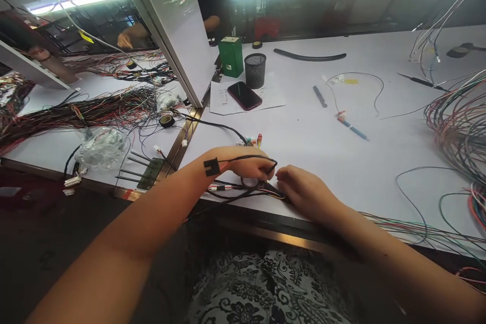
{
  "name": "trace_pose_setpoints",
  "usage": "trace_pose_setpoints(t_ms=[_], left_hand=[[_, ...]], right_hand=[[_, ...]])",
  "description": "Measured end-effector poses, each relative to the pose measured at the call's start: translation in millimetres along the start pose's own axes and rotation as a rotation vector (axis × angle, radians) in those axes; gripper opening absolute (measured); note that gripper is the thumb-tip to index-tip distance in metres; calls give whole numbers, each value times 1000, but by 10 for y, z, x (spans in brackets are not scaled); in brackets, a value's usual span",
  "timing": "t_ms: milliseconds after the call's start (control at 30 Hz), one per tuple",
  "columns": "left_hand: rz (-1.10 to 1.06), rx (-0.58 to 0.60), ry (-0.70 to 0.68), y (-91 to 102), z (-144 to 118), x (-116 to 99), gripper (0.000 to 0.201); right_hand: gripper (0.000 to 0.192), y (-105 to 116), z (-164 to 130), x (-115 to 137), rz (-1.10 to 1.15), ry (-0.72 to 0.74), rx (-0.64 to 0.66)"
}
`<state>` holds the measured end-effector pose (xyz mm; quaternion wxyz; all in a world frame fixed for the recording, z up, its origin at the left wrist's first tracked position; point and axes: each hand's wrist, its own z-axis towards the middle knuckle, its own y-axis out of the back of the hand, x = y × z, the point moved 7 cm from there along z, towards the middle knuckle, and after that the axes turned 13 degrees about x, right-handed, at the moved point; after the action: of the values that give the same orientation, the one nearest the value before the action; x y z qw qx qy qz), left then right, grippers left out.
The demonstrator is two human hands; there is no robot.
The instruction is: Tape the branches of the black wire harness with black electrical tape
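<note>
My left hand point(248, 164) rests near the table's front edge, fingers pinched on a thin black wire point(246, 157) that loops over my wrist to a small black connector point(211, 166). Beneath that hand lies a roll of tape point(249, 182), and a bundle of black and coloured wires point(243, 191) runs along the edge. My right hand point(304, 192) sits just to the right, fingers curled on the same wire bundle. Small red and green connectors point(255, 139) lie just beyond my left hand.
A phone point(244, 95) on paper, a black mesh cup point(254, 70) and a green box point(231, 55) stand further back. A blue pen point(353, 129) lies mid-table. Large wire bundles point(459, 121) spread at right and on the left table point(79, 111). Another person's hand point(125, 39) shows far left.
</note>
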<state>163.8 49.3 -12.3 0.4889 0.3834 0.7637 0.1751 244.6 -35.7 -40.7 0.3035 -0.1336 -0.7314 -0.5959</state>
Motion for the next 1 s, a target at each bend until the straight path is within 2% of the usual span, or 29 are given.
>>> trace_pose_setpoints(t_ms=[133, 233, 300, 400, 467, 567, 667, 733, 833, 933, 1000], left_hand=[[-182, 78, 155, 40, 74, 126, 10], [-282, 54, 211, -24, 23, 157, 11], [-373, -52, 254, -114, -73, 199, 18], [-548, -300, 283, -316, -288, 265, 28], [-635, -445, 258, -473, -421, 280, 32], [-605, -603, 177, -628, -532, 230, 30], [-501, -749, 94, -660, -563, 137, 25], [-475, -812, 114, -667, -550, 114, 21], [-469, -874, 234, -674, -525, 117, 15], [-506, -935, 295, -682, -509, 118, 11], [-566, -957, 296, -702, -492, 132, 10]], right_hand=[[15, -36, -75, 71, 21, 68, 5], [35, -40, -141, 208, 16, 172, -40], [41, -52, -169, 314, -47, 228, -39], [28, -54, -161, 407, -188, 265, 10], [32, -5, -120, 401, -292, 259, 24], [38, 117, -12, 352, -418, 278, -1], [33, 210, 127, 291, -450, 295, -25], [26, 244, 196, 272, -428, 289, -59], [18, 209, 213, 335, -396, 338, -97], [22, 81, 182, 441, -398, 404, -76], [24, 19, 188, 461, -411, 352, -70]])
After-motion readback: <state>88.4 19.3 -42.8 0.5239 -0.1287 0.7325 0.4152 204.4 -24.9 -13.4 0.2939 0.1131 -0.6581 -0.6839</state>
